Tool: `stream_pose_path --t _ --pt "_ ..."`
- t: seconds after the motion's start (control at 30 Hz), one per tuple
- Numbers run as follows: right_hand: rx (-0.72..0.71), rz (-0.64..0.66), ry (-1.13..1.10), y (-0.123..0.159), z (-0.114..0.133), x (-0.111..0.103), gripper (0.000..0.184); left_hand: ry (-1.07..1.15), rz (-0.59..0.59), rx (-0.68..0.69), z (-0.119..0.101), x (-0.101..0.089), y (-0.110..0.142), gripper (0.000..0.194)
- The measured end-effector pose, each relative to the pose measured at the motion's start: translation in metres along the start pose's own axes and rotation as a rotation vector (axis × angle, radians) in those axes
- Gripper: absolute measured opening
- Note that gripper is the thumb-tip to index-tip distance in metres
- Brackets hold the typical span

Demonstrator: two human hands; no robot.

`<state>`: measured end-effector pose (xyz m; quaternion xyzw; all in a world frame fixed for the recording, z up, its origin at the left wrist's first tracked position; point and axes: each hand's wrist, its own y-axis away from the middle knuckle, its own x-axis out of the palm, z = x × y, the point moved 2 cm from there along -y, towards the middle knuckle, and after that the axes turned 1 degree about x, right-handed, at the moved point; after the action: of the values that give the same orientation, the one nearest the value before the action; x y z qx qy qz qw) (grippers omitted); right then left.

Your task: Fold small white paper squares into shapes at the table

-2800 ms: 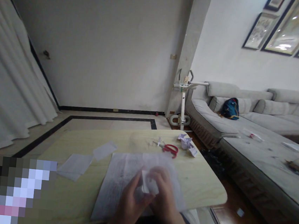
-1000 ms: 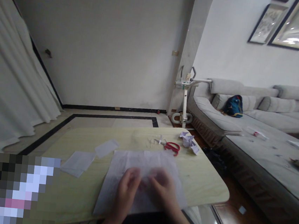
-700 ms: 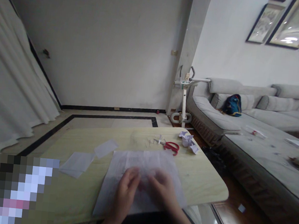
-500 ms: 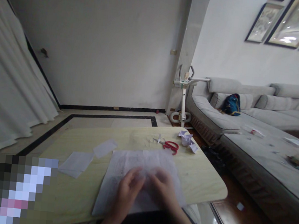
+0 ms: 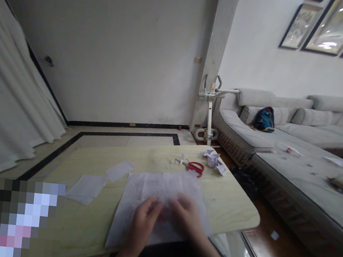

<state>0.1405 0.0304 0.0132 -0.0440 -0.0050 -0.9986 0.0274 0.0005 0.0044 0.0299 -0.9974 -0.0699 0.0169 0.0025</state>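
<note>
Here, left hand (image 5: 143, 222) and right hand (image 5: 187, 220) press flat on the large paper sheet (image 5: 141, 188) covering the worktop (image 5: 233, 207); fingers (image 5: 152, 204) extended, gripping nothing.

Whatever the left hand (image 5: 143, 221) and right hand (image 5: 186, 218) press together is blurred.

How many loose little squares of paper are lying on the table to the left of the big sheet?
2: a larger paper square near the table's left side, and a smaller paper square just beyond it. More may hide under the big sheet or hands.
</note>
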Motion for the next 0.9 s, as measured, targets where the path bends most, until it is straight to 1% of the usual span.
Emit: stream_pose_path --t 0.17,0.33,0.47,0.67,0.77,0.9 --pt "-0.020 -0.024 0.032 -0.0003 -0.0015 -0.0024 0.037 -0.035 -0.010 0.006 -0.0043 0.0000 0.0007 0.037" --pt "-0.027 -0.004 0.008 -0.0019 -0.0044 -0.0031 0.036 -0.014 -0.016 0.028 -0.0029 0.0010 0.0003 0.036" --pt "-0.022 0.005 0.021 -0.0023 -0.0035 -0.0037 0.037 0.005 -0.015 0.007 -0.0008 0.0006 -0.0004 0.037" --pt "-0.028 -0.003 0.003 -0.0014 -0.0032 -0.0039 0.037 -0.024 -0.018 0.017 -0.0048 0.0003 -0.0002 0.035" --pt "-0.035 -0.018 0.027 -0.0006 -0.0015 -0.0039 0.037 -0.051 -0.007 0.036 -0.0058 0.0006 0.0004 0.033" --pt "-0.050 -0.001 0.083 0.0004 0.0037 -0.0042 0.039 -0.056 0.001 0.054 -0.0057 0.0007 0.0011 0.030"
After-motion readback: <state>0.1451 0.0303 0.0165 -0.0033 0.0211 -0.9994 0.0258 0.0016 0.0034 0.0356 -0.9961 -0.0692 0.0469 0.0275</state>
